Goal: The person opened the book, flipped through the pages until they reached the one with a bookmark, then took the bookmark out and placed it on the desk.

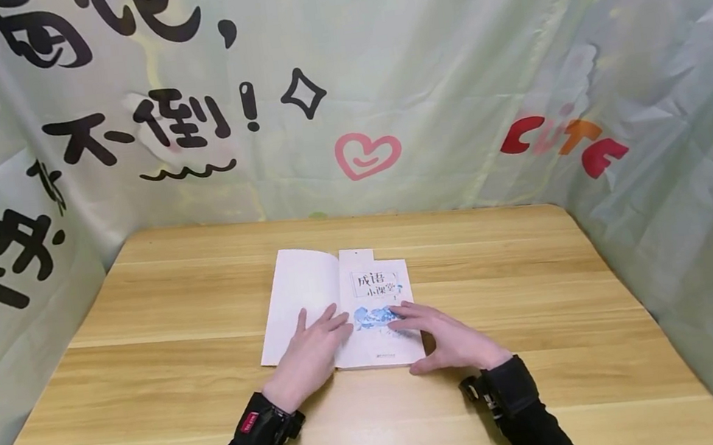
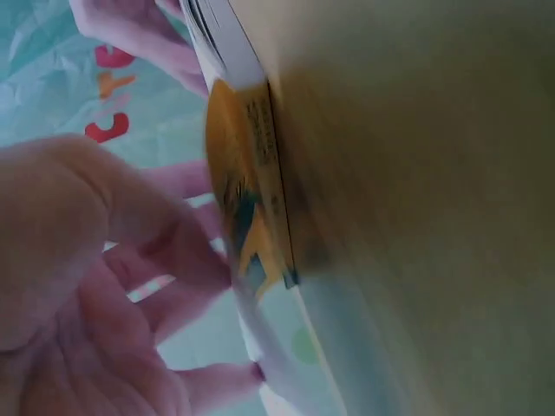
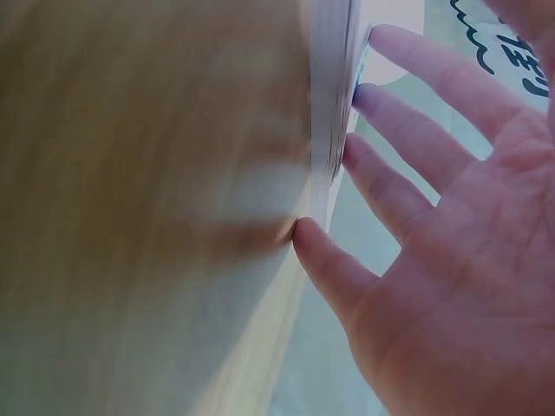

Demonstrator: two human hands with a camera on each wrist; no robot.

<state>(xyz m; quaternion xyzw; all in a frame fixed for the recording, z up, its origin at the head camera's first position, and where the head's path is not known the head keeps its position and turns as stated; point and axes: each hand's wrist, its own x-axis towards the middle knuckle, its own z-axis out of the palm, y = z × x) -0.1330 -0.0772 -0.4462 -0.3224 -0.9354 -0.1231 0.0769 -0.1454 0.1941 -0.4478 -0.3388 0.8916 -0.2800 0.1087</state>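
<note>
An open book (image 1: 375, 350) lies on the wooden table, its right page printed with Chinese characters and a blue picture. Blank white covers the left page (image 1: 300, 281). My left hand (image 1: 308, 351) rests across that page with fingers spread, fingertips near the middle fold. On the right page lie the fingertips of my right hand (image 1: 447, 337), its thumb by the lower right corner. A white card-like tab (image 1: 357, 255) with a small hole sticks out at the top. In the left wrist view the book's orange cover (image 2: 227, 147) bends up near the spine.
The wooden table (image 1: 503, 271) extends around the book on all sides. Behind it and along both sides hangs a pale green printed cloth (image 1: 430, 57). Black wrist-worn devices (image 1: 268, 430) sit at both sleeves.
</note>
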